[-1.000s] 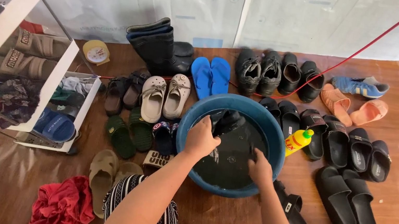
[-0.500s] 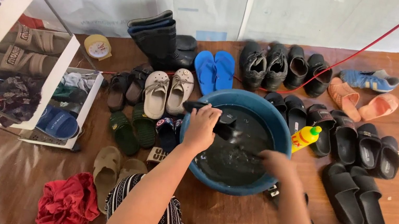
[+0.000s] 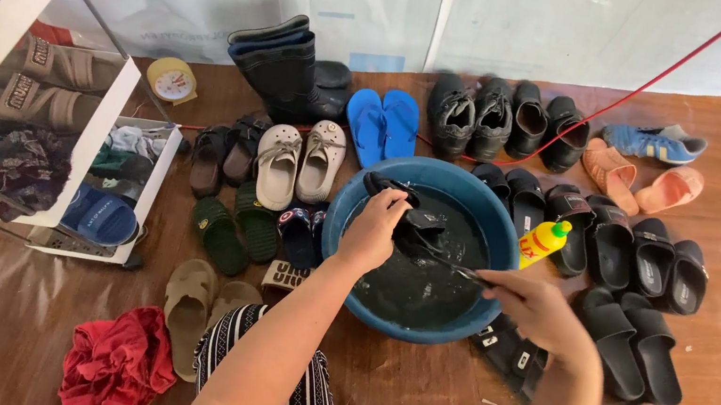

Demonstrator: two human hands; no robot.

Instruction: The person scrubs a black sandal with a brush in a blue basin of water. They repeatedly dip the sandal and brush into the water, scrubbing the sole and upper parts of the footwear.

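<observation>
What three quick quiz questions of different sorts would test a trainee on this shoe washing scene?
1. True or false: the left hand holds a black sandal above the dark water in the round blue plastic basin.
2. Which thing stands right beside the basin's rim? A. yellow squeeze bottle with green cap B. crumpled red cloth C. tall black rubber boots
3. What does the right hand hold?

Key: 1 true. 2 A. 3 A thin dark tool, probably a brush; too blurred to be sure.

yellow squeeze bottle [image 3: 543,242], red label, just beside blue basin [image 3: 350,206]
</observation>
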